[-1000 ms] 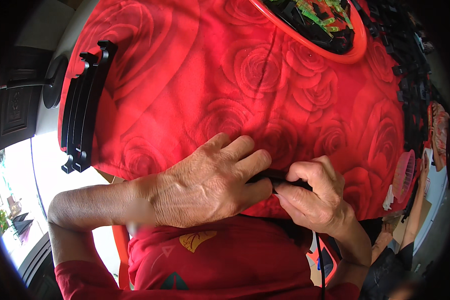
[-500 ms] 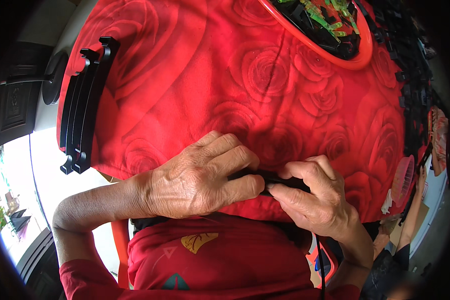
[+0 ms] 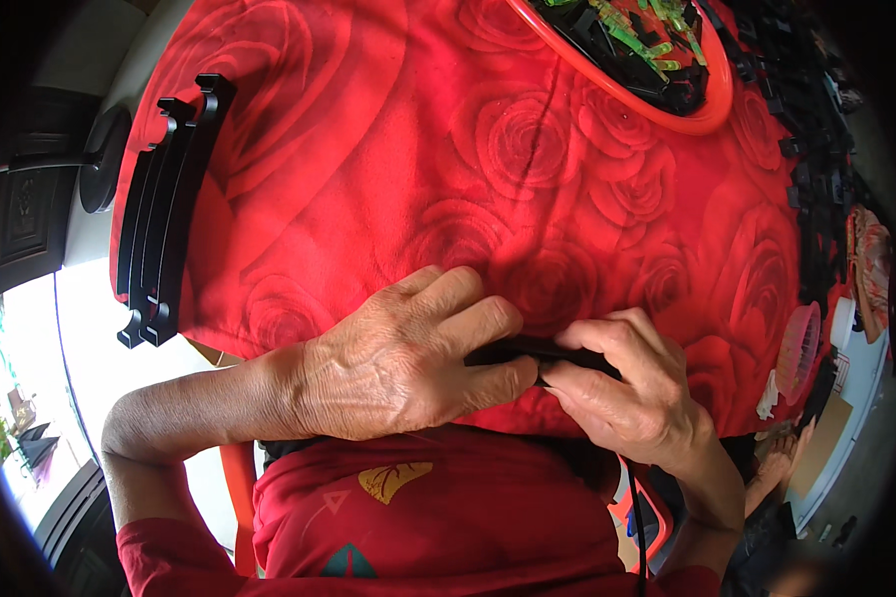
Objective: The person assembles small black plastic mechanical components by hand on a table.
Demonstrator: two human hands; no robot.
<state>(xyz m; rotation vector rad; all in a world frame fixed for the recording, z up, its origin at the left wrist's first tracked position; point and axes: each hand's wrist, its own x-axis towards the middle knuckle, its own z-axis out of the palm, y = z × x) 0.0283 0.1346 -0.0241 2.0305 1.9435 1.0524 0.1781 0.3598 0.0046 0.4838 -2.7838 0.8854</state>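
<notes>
Close to the table's front edge, both my hands grip one long, dark strip-like piece (image 3: 513,350), mostly covered by my fingers. My left hand (image 3: 408,353) is closed around its left part, thumb and index finger pressed near the middle. On its right part my right hand (image 3: 632,383) is closed, with the thumb against the near side and the fingers over the far side. The thumbs almost meet. Several finished-looking black bars (image 3: 174,214) with hooked ends lie side by side on the table's left edge; the held piece resembles them in colour.
A red rose-patterned cloth (image 3: 368,199) covers the table. At the far right stands an orange-rimmed basin (image 3: 712,114) of small black and yellow-green parts. Black pieces (image 3: 816,169) pile along the right edge, near a pink basket (image 3: 798,353). Another person's hand (image 3: 775,463) shows at lower right.
My hands have shifted slightly on the dark piece, and more of it shows between them. At right, the other person's raised arm has moved down.
</notes>
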